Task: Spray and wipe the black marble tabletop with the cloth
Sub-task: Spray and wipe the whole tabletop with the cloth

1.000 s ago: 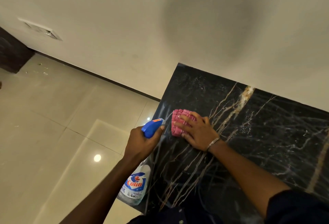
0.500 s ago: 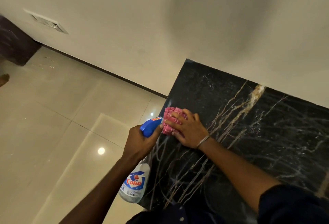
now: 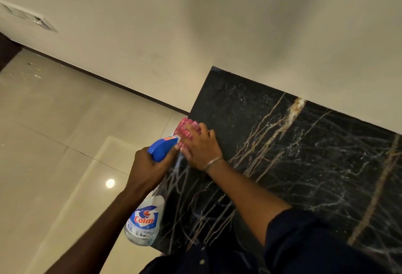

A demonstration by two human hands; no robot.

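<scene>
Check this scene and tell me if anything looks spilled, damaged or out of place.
Nothing looks damaged. The pink cloth under the right hand overhangs the left edge of the black marble tabletop, and fine droplets speckle its far corner. The left hand holds the spray bottle beside that edge.

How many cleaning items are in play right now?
2. The spray bottle hangs in the left hand beside the tabletop's left edge; the pink cloth lies under the right hand at that edge.
</scene>
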